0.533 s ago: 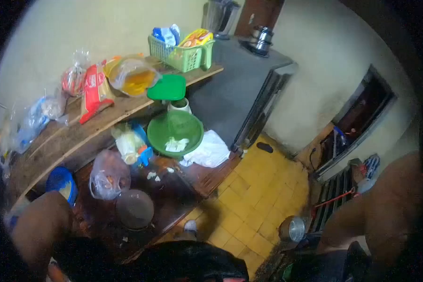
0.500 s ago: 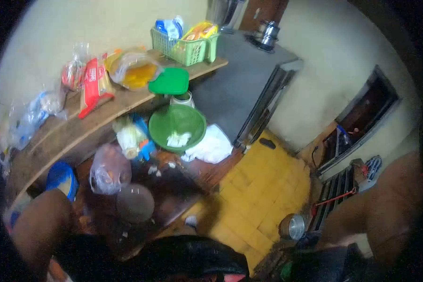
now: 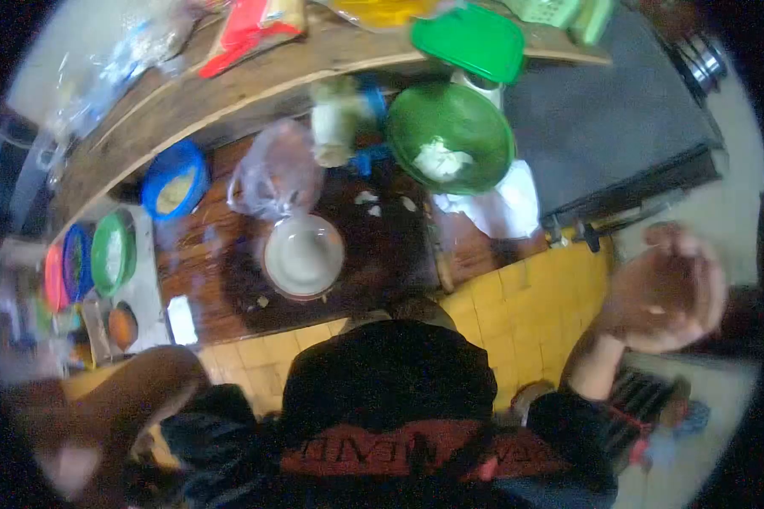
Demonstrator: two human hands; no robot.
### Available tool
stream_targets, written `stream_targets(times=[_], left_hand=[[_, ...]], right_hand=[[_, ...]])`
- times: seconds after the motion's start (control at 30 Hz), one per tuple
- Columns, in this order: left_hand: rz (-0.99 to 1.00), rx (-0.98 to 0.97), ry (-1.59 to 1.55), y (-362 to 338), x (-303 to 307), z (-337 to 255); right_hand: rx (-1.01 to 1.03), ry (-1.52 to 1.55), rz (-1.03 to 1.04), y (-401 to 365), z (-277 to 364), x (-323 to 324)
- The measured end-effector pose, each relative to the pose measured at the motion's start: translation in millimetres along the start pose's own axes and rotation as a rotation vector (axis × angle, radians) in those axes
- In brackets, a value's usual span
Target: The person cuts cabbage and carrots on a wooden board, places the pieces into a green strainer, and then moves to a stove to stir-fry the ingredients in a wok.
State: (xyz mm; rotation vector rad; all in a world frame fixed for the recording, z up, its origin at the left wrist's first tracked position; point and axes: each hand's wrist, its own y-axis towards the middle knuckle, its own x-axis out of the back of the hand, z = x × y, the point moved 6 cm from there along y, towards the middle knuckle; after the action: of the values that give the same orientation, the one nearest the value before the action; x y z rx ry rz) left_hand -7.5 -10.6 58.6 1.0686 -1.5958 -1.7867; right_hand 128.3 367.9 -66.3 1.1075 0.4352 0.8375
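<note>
Loosely curved and unclenched, the right hand point(image 3: 666, 293) hangs in the air at the right of the head view, blurred, with its palm partly showing and its wrist bent up from a dark sleeve. At the lower left, the left hand point(image 3: 70, 467) is dim and smeared at the end of a bent arm, so whether it is relaxed or gripping cannot be told. Between the arms and farther forward, a white round bowl with a brownish rim point(image 3: 304, 257) sits on the dark brown wooden table point(image 3: 373, 271), well apart from both hands. Just beyond that bowl is a clear plastic bag with pinkish contents point(image 3: 282, 174); whether they touch is unclear. To the bag's left lies a round blue plastic bowl point(image 3: 163, 161) holding something pale yellow. Forward and left of the right hand, a wide green plastic basin point(image 3: 467, 110) holds white pieces point(image 3: 441, 159), with a crumpled white cloth or bag point(image 3: 514, 204) against its near right side. A few white scraps point(image 3: 367, 198) lie between the white bowl and the basin.
</note>
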Motion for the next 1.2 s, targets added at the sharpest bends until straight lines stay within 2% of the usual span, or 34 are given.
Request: stream_targets(times=[0.03, 0.07, 0.1, 0.13, 0.17, 0.2, 0.23, 0.3, 0.33, 0.37, 0.4, 0.43, 0.47, 0.5, 0.53, 0.63, 0.67, 0.7, 0.73, 0.77, 0.8, 0.83, 0.87, 0.9, 0.93, 0.97, 1.03, 1.07, 1.1, 1.13, 1.17, 1.2], left_hand=[[0.017, -0.008, 0.055, -47, -47, 73], [0.063, 0.392, 0.139, -95, -37, 68], [0.093, 0.795, 0.217, -149, -14, 69], [0.111, 1.208, 0.29, -202, 25, 67], [0.414, 1.539, 0.25, -255, 25, 109], [0.422, 1.65, 0.452, -325, 42, 121], [0.432, 1.581, 0.531, -377, 53, 124], [0.162, 1.696, 0.537, -442, 68, 136], [0.162, 1.693, 0.539, -452, 65, 148], [0.138, 1.693, 0.688, -458, 68, 161], [0.112, 1.676, 0.836, -460, 69, 180], [0.223, 1.192, 1.093, -437, 58, 201], [0.214, 1.362, 1.052, -446, 62, 228], [0.147, 1.213, 1.14, -445, 61, 250], [0.352, 1.141, 1.229, -404, 39, 269], [0.421, 1.092, 1.389, -414, 50, 328], [0.405, 1.23, 1.407, -419, 55, 339], [0.388, 1.37, 1.423, -424, 60, 348], [0.386, 1.383, 1.428, -421, 63, 358], [0.498, 1.6, 1.317, -431, 65, 368], [0.608, 1.823, 1.185, -448, 67, 370], [0.63, 1.815, 1.214, -459, 74, 373], [0.646, 1.657, 1.293, -457, 74, 366], [0.657, 1.485, 1.364, -441, 67, 359], [0.532, 1.432, 1.318, -431, 62, 346], [0.413, 1.374, 1.271, -408, 50, 323], [0.286, 1.22, 1.028, -382, 37, 277], [0.239, 1.286, 0.952, -376, 26, 249], [0.337, 1.371, 0.954, -389, 23, 226], [0.327, 1.45, 0.792, -403, 16, 202], [0.486, 1.606, 0.79, -426, 10, 184], [0.67, 1.59, 0.812, -452, 4, 168]], right_hand=[[-0.131, -0.282, -0.009, -45, -36, -14], [-0.283, -0.573, 0.327, -88, -75, -35], [-0.665, -0.38, 0.354, -136, -115, -55], [-0.582, -0.525, 0.581, -197, -149, -59], [-0.76, -0.469, 0.576, -235, -167, -64], [-0.938, -0.419, 0.564, -272, -181, -68], [-0.932, -0.423, 0.655, -315, -198, -69], [-0.328, -0.756, 1.044, -363, -197, -93], [-0.452, -0.681, 1.155, -424, -225, -91], [-0.452, -0.68, 1.158, -434, -224, -88], [-0.18, -0.863, 1.215, -434, -222, -93], [0.1, -1.04, 1.252, -435, -222, -98], [0.106, -1.045, 1.245, -429, -226, -97], [-0.419, -0.707, 1.138, -416, -236, -89], [-0.9, -0.335, 0.967, -414, -244, -82], [-0.97, -0.474, 0.99, -388, -242, -81], [-0.972, -0.474, 1.0, -360, -234, -86], [-1.015, -0.295, 0.85, -318, -223, -94], [-1.051, -0.116, 0.698, -295, -218, -96], [-1.064, -0.111, 0.714, -322, -234, -87], [-1.213, -0.35, 0.966, -386, -263, -67], [-1.335, -0.597, 1.228, -432, -271, -47], [-1.338, -0.588, 1.249, -434, -262, -45], [-0.978, -0.596, 1.005, -399, -251, -51], [-0.624, -0.58, 0.752, -366, -231, -50], [-0.625, -0.572, 0.76, -346, -224, -50], [-1.164, -0.419, 1.014, -342, -228, -51], [-1.17, -0.416, 1.017, -358, -228, -48], [-0.961, -0.43, 0.932, -368, -226, -43], [-0.756, -0.439, 0.845, -372, -219, -37], [-0.766, -0.439, 0.855, -366, -212, -36], [-0.882, -0.436, 0.918, -351, -208, -41]])
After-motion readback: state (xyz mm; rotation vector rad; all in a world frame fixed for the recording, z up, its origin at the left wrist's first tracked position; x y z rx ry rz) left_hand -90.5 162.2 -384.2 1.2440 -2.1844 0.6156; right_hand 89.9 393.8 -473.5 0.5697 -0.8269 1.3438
